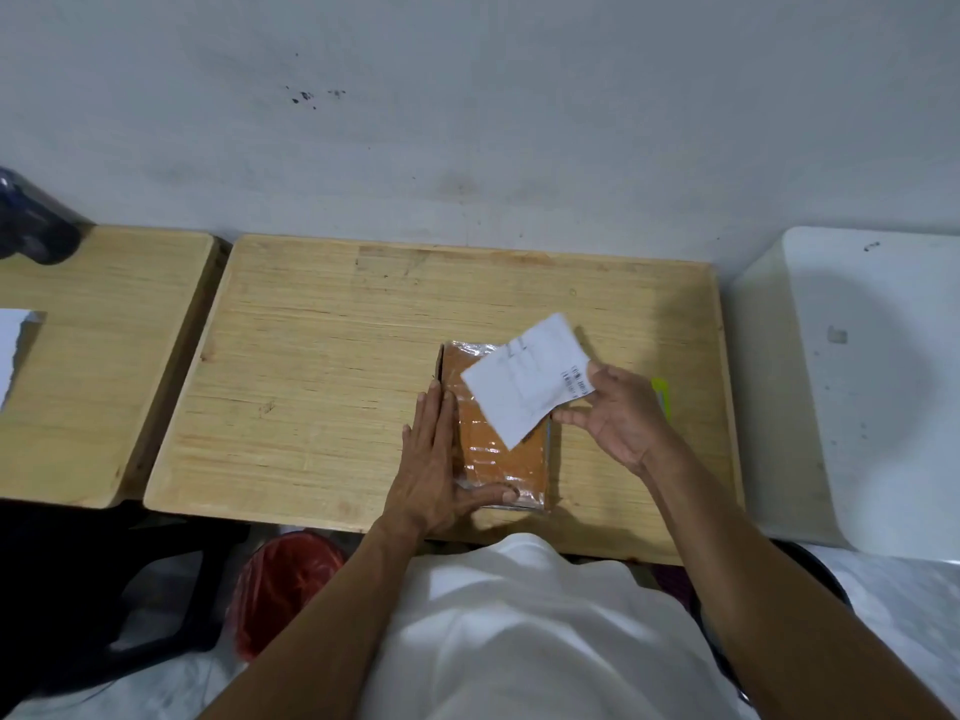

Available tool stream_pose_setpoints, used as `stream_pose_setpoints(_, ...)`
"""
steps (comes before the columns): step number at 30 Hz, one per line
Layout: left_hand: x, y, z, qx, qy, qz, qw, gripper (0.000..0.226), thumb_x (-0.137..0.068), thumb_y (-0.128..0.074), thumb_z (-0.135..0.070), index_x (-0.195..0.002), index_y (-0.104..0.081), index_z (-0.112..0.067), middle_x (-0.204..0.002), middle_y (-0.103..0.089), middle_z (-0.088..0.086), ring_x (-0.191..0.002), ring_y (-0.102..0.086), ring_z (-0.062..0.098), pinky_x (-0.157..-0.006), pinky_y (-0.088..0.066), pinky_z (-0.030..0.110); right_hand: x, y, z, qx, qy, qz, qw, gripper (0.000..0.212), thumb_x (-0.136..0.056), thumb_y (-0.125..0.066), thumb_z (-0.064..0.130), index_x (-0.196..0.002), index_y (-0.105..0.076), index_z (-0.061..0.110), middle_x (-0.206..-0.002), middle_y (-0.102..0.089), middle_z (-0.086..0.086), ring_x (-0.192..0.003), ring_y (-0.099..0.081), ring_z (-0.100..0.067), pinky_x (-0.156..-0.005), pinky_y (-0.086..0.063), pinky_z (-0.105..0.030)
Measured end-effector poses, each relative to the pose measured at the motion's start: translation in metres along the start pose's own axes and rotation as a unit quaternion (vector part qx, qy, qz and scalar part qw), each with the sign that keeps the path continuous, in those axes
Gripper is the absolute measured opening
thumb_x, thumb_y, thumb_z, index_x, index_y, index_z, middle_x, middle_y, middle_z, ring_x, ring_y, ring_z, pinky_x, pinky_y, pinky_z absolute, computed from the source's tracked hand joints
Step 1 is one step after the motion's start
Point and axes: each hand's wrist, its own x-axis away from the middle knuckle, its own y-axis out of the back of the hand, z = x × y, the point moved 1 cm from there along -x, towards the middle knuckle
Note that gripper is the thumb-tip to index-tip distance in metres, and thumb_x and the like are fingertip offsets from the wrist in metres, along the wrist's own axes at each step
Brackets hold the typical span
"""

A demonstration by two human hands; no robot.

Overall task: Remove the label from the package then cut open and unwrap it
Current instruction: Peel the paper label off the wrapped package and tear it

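Observation:
A flat brown package (498,459) wrapped in shiny clear tape lies on the wooden table (322,387), near its front edge. My left hand (436,465) rests flat along the package's left side, thumb across its near edge. My right hand (618,413) pinches a white printed label (524,381) by its right corner. The label is lifted and tilted above the package's upper right part; whether any of it still sticks to the package I cannot tell. A yellow-green object (661,394), perhaps a cutter, lies mostly hidden behind my right hand.
A second wooden table (104,366) adjoins on the left, with a white sheet (13,350) at its left edge and a dark object (31,220) at its back. A white surface (862,366) stands to the right. A red-lined bin (280,589) sits under the table front.

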Motion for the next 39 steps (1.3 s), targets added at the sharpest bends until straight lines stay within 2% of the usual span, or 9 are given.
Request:
stream_pose_setpoints(4, 0.002, 0.002, -0.004, -0.001, 0.005, -0.003, 1.000, 0.143, -0.054, -0.060, -0.091, -0.159, 0.008, -0.022, -0.163, 0.025, -0.010, -0.151, 0.021, 0.010, -0.122, -0.003, 0.058, 0.004, 0.001, 0.030, 0.129, 0.064, -0.032, 0.989, 0.022, -0.100, -0.053, 0.017, -0.092, -0.073, 0.014, -0.107, -0.071, -0.012, -0.115, -0.062, -0.031, -0.087, -0.055, -0.058)
stream_pose_setpoints(12, 0.006, 0.032, -0.033, 0.127, 0.053, -0.037, 0.990, 0.140, -0.056, -0.080, -0.074, -0.157, 0.009, -0.036, -0.166, 0.014, -0.014, -0.151, 0.012, 0.003, -0.125, -0.010, 0.042, 0.034, -0.027, 0.052, 0.195, 0.064, -0.067, 0.976, 0.018, -0.097, -0.059, 0.020, -0.097, -0.072, 0.007, -0.102, -0.074, -0.014, -0.098, -0.065, -0.022, -0.093, -0.052, -0.049)
stream_pose_setpoints(16, 0.001, 0.061, -0.066, 0.250, 0.102, -0.089, 0.959, 0.133, -0.056, -0.077, -0.077, -0.158, -0.004, -0.031, -0.163, -0.020, -0.010, -0.148, -0.021, 0.003, -0.115, -0.031, 0.031, 0.047, -0.034, 0.054, 0.145, 0.053, -0.063, 0.986, 0.018, -0.097, -0.060, 0.019, -0.098, -0.069, 0.003, -0.102, -0.076, -0.010, -0.103, -0.069, -0.022, -0.097, -0.052, -0.052)
stream_pose_setpoints(19, -0.008, 0.070, -0.092, 0.359, 0.121, -0.100, 0.920, 0.103, -0.076, -0.079, -0.044, -0.157, -0.017, -0.030, -0.137, -0.055, -0.011, -0.117, -0.057, -0.004, -0.082, -0.052, 0.012, 0.056, -0.040, 0.053, 0.093, 0.054, -0.070, 0.992, 0.019, -0.096, -0.061, 0.018, -0.100, -0.069, 0.002, -0.098, -0.076, -0.007, -0.103, -0.070, -0.023, -0.095, -0.054, -0.046)
stream_pose_setpoints(22, -0.014, 0.074, -0.108, 0.407, 0.129, -0.134, 0.894, 0.080, -0.082, -0.079, -0.029, -0.149, -0.034, -0.030, -0.119, -0.070, -0.001, -0.097, -0.071, 0.008, -0.073, -0.061, 0.027, 0.066, -0.044, 0.053, 0.064, 0.048, -0.083, 0.993, 0.019, -0.096, -0.061, 0.020, -0.100, -0.070, 0.003, -0.101, -0.076, -0.010, -0.102, -0.070, -0.021, -0.086, -0.055, -0.037)
stream_pose_setpoints(28, -0.013, 0.079, -0.122, 0.413, 0.132, -0.165, 0.886, 0.055, -0.086, -0.076, -0.013, -0.128, -0.048, -0.034, -0.101, -0.076, 0.006, -0.086, -0.074, 0.020, -0.066, -0.063, 0.042, 0.081, -0.040, 0.051, 0.054, 0.065, -0.140, 0.987, 0.013, -0.089, -0.072, 0.020, -0.088, -0.070, 0.008, -0.091, -0.078, -0.008, -0.086, -0.073, -0.016, -0.070, -0.053, -0.026)
stream_pose_setpoints(34, -0.009, 0.097, -0.127, 0.372, 0.061, -0.137, 0.916, 0.029, -0.095, -0.064, -0.010, -0.113, -0.050, -0.028, -0.079, -0.076, 0.000, -0.069, -0.071, 0.014, -0.049, -0.054, 0.035, 0.091, -0.031, 0.053, 0.160, 0.130, -0.120, 0.971, 0.023, -0.089, -0.072, 0.013, -0.107, -0.058, 0.016, -0.088, -0.077, 0.005, -0.081, -0.072, -0.008, -0.065, -0.055, -0.024)
stream_pose_setpoints(36, -0.010, 0.098, -0.126, 0.320, 0.016, -0.139, 0.937, 0.015, -0.097, -0.059, -0.008, -0.100, -0.064, -0.022, -0.077, -0.073, -0.010, -0.070, -0.065, 0.010, -0.057, -0.049, 0.034, 0.092, -0.030, 0.054, 0.217, 0.151, -0.091, 0.960, 0.013, -0.093, -0.066, 0.011, -0.105, -0.068, 0.017, -0.094, -0.076, 0.010, -0.086, -0.071, -0.009, -0.065, -0.056, -0.026)
stream_pose_setpoints(39, -0.013, 0.100, -0.127, 0.325, 0.036, -0.106, 0.939, 0.020, -0.093, -0.065, -0.006, -0.091, -0.076, -0.023, -0.094, -0.075, -0.014, -0.079, -0.067, 0.004, -0.062, -0.052, 0.025, 0.094, -0.027, 0.057, 0.235, 0.159, -0.069, 0.956, 0.018, -0.091, -0.069, 0.013, -0.103, -0.075, 0.025, -0.099, -0.076, 0.001, -0.093, -0.070, -0.017, -0.065, -0.057, -0.028)
